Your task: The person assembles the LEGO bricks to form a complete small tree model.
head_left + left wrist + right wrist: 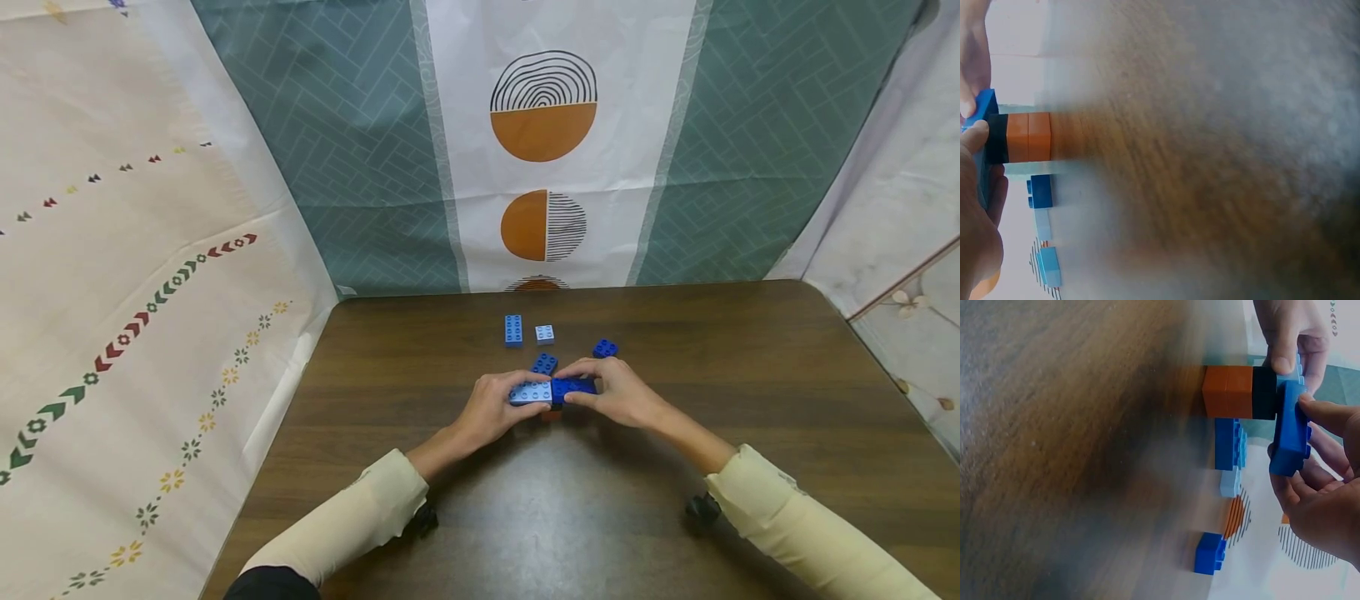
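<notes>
A small tower of two orange bricks (1229, 392) with a black-looking brick (1264, 392) on top stands on the table. Across its top, a light blue brick (531, 392) and a dark blue brick (574, 387) lie end to end, reaching out on either side. My left hand (487, 408) pinches the light blue brick between thumb and fingers. From the other side, my right hand (624, 395) grips the dark blue one, which looks slightly tilted in the right wrist view. Whether its underside is fully seated cannot be seen.
Behind the tower lie a blue brick (544, 363), a longer light blue brick (513, 331), a small pale blue brick (544, 334) and a small dark blue brick (605, 348). The brown table (720, 350) ends at a hanging patterned cloth (375, 167).
</notes>
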`<control>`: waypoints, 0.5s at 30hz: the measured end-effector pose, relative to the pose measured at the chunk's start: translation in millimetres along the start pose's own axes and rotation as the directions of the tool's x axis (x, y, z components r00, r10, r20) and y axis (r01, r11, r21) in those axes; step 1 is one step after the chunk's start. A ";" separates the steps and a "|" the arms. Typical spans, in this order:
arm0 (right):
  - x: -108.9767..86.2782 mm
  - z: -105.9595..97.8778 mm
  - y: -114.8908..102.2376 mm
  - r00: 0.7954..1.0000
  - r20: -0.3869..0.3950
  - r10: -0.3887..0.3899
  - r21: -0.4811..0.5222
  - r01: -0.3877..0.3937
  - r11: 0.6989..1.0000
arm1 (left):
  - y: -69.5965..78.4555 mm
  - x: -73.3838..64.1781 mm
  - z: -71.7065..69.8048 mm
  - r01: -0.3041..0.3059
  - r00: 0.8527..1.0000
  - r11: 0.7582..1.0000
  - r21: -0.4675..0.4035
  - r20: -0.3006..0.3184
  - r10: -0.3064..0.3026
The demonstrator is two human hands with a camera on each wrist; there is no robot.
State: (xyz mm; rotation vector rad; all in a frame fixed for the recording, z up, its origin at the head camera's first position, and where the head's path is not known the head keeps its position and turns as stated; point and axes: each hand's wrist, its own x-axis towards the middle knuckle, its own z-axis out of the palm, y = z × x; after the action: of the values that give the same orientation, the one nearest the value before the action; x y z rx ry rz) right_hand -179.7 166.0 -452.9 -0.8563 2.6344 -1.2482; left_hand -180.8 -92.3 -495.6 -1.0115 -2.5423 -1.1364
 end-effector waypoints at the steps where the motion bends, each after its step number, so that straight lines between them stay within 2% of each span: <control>1: -0.1 0.4 -0.2 1.000 0.001 0.005 0.001 -0.005 1.000 | -0.1 0.1 0.2 0.003 1.000 1.000 -0.001 0.001 -0.003; 8: -1.2 5.1 -1.2 1.000 0.002 0.029 0.005 -0.029 1.000 | -1.4 -0.2 1.0 0.025 1.000 1.000 -0.010 0.008 -0.025; 15: 0.0 15.2 -1.0 0.998 -0.059 0.037 0.016 -0.036 0.999 | -1.5 -0.4 0.2 0.019 1.000 1.000 0.000 0.007 -0.019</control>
State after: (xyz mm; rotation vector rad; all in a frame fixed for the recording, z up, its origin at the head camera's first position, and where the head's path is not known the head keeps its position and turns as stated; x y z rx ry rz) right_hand -174.4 155.0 -462.2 -0.7766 2.6693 -1.3025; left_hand -181.4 -93.1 -496.7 -0.9950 -2.5622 -1.1402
